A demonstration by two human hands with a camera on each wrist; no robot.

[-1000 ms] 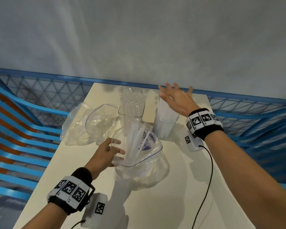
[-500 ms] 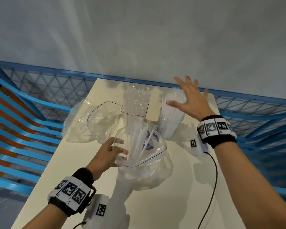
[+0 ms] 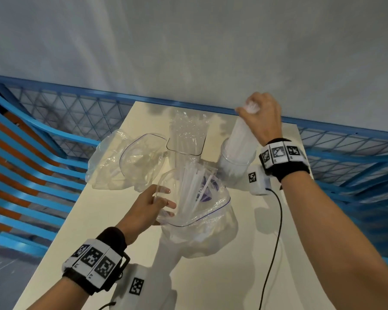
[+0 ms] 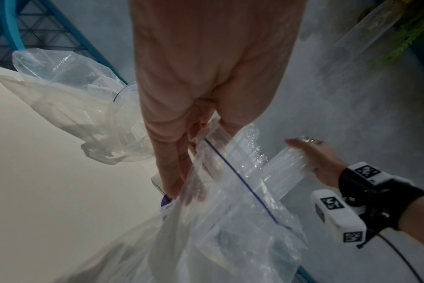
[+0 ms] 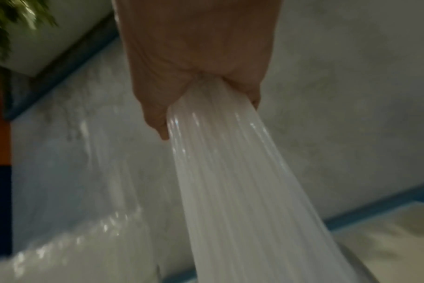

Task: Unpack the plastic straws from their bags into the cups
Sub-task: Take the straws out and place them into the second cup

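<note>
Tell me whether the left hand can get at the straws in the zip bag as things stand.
Probably yes: the left hand holds the zip bag mouth open, and the straws stand uncovered beside its fingers.

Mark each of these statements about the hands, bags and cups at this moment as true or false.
1. The right hand grips the top of a bundle of straws standing in the round cup. True.
2. The left hand is empty and rests flat on the table. False: it holds the rim of the open zip bag.
3. The zip bag still has straws in it. True.
4. The square cup lies tipped on its side. False: it stands upright.
5. A second bag lies left of the square cup. True.
</note>
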